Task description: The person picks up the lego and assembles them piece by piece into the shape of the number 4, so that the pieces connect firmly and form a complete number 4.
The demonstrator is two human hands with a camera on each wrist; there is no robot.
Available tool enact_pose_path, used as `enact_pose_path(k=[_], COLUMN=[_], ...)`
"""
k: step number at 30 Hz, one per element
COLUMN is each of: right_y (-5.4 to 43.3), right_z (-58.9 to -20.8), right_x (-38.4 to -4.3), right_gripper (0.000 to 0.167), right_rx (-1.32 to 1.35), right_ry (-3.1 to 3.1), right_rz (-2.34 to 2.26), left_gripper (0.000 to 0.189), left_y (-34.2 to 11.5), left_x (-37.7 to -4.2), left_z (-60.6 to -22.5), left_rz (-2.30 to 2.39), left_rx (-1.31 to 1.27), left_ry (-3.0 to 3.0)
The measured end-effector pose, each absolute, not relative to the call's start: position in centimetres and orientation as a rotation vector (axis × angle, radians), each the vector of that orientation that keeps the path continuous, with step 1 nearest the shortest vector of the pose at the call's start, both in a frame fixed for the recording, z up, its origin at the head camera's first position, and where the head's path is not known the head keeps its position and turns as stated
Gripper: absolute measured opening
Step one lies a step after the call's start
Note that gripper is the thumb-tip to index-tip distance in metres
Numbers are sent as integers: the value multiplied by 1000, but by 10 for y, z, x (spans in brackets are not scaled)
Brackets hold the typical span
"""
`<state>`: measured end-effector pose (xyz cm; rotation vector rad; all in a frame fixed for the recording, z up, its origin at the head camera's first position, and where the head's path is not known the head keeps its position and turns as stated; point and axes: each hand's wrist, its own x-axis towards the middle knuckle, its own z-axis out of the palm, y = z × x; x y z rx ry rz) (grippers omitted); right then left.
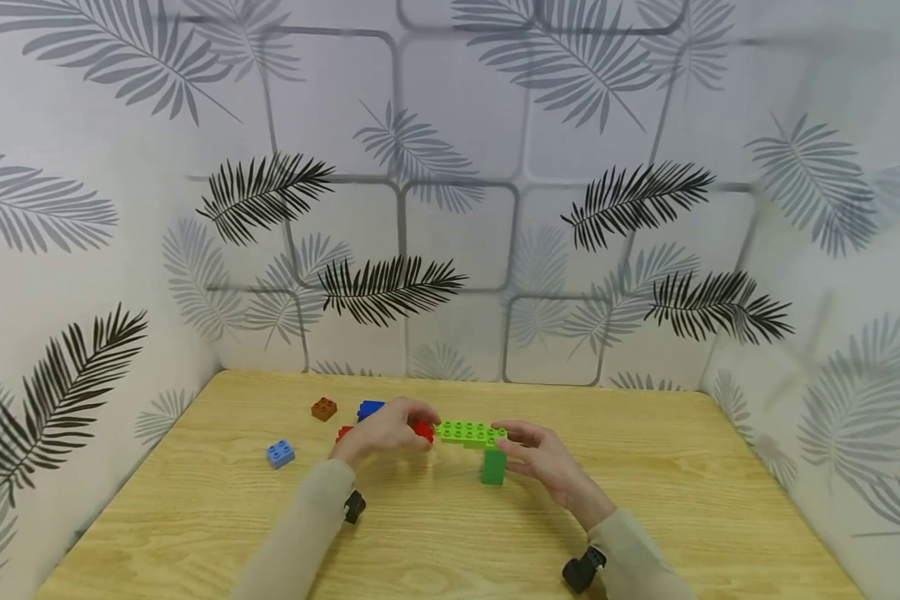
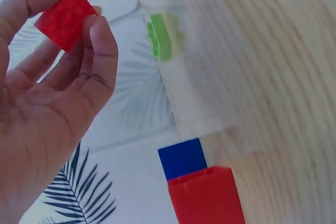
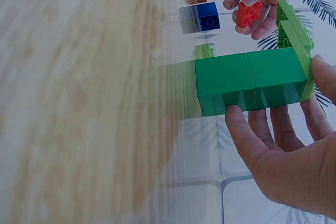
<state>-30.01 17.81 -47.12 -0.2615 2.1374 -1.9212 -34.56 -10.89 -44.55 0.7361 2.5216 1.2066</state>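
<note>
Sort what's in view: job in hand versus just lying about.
Job:
- red block, in left hand
- lime-topped green stack, at right hand

Seemingly lying about:
- brown block
- light blue block
- dark blue block
- second red block
- small lime block

On the pale wood-grain table (image 1: 450,546), a light-blue four-stud toy brick (image 1: 280,455) and a brown one (image 1: 324,408) are set apart; a dark-blue brick (image 1: 371,409) and a red brick (image 1: 344,432) are placed near each other. A small lime brick (image 3: 203,51) and an upright green column (image 1: 493,468) are also borne.
</note>
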Motion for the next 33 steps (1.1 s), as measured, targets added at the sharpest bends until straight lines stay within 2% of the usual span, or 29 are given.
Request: enact_pose_path(k=[7,17,33], right_y=[178,177,177], right_z=[-472,-471,-470], right_x=[-300,-299,-299], right_gripper=[55,56,57], right_rx=[-256,-251,-250], right_ry=[2132,2134,2131], right_rz=[-1931,-1929,-1920], left_gripper=[46,49,44], left_y=[-100,-89,-79], left_x=[-340,-332,-329], left_z=[-447,-449,-453], left_rz=[1242,1425,1621], left_rx=[770,767,724], left_ry=[2522,2442,2240])
